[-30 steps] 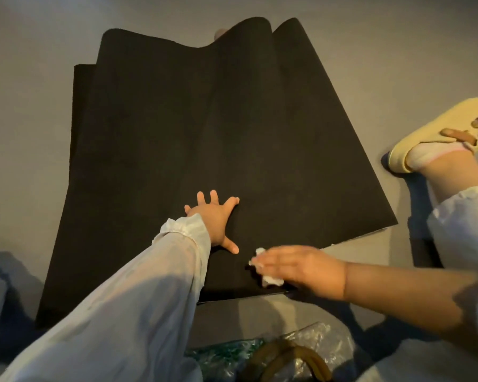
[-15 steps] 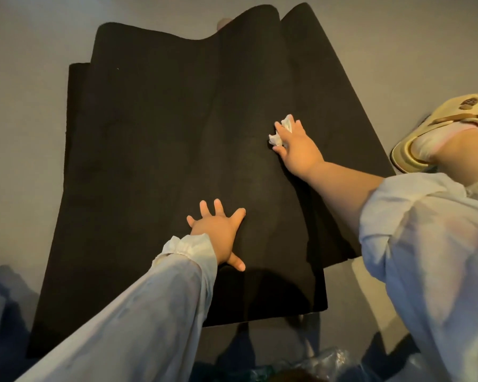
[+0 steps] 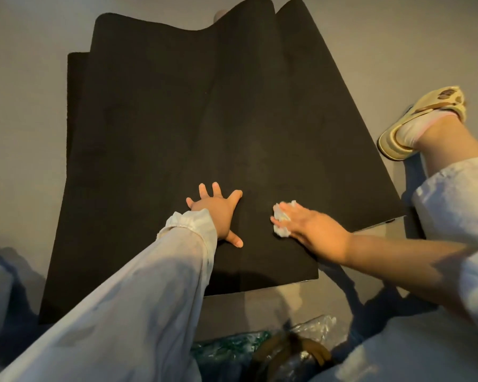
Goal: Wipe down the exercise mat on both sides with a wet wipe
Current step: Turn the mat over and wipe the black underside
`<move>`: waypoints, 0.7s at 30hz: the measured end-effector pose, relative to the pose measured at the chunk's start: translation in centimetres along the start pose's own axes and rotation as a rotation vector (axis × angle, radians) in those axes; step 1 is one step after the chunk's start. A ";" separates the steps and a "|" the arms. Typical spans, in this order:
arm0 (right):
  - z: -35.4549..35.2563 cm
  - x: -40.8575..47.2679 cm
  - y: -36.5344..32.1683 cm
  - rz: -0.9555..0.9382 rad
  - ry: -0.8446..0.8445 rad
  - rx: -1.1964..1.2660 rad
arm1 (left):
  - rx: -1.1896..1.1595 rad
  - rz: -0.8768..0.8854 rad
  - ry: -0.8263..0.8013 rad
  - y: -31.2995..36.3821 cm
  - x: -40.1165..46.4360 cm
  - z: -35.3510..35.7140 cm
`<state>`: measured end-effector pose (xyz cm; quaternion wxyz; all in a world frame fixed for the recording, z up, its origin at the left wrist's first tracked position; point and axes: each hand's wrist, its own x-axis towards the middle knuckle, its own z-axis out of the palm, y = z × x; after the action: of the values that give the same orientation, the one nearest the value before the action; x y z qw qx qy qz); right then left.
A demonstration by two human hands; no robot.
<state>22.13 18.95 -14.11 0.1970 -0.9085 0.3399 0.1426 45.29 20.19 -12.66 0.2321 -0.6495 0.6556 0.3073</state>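
Black foam, matte and faintly napped: the wide rectangular exercise mat (image 3: 204, 128) lies on the grey floor (image 3: 25, 119), its far edge rippled, a second layer showing at the left and near edges. From the head view we record the left hand (image 3: 218, 213) flat on it near the front, fingers spread, which we judge pins the sheet against sliding. Just beside it, the right hand (image 3: 312, 227) presses a crumpled white wet wipe (image 3: 280, 219) to the mat under roughly straight fingers held together. A cream slip-on sandal (image 3: 414, 122) rests off the right edge; crinkled clear plastic packaging (image 3: 312, 330) sits nearest us.
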 end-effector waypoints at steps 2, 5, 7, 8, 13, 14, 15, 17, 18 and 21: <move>1.1 -3.0 -1.6 -0.115 -0.130 -0.014 | 0.012 -0.001 0.018 0.0 -0.2 0.2; 1.7 -5.7 -3.8 -0.228 -0.266 0.006 | 0.017 -0.007 0.035 0.0 -0.3 0.2; 1.6 -6.2 -4.7 -0.272 -0.277 0.005 | 0.014 -0.004 0.040 -0.1 -0.4 0.3; 1.2 -6.3 -5.0 -0.295 -0.264 0.026 | 0.012 -0.003 0.044 -0.1 -0.4 0.3; -1.6 -3.8 -4.2 -0.303 0.310 0.212 | 0.010 0.000 0.049 -0.2 -0.3 0.4; -2.8 -2.3 -3.2 -0.219 0.432 0.220 | 0.011 0.001 0.047 -0.2 -0.2 0.5; -4.2 -0.5 -1.9 -0.114 0.520 0.219 | 0.011 0.000 0.046 -0.2 -0.1 0.5; -6.9 3.0 0.8 0.121 0.603 0.225 | 0.012 -0.002 0.046 -0.1 -0.1 0.5; -7.9 4.5 2.2 0.230 0.616 0.231 | 0.012 0.001 0.046 -0.1 0.0 0.5; -9.7 8.3 5.5 0.452 0.620 0.280 | 0.006 0.005 0.036 -0.1 0.1 0.4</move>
<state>25.67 6.10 -10.24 0.1709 -0.7752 0.5905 -0.1459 45.33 20.37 -13.04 0.2214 -0.6524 0.6623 0.2945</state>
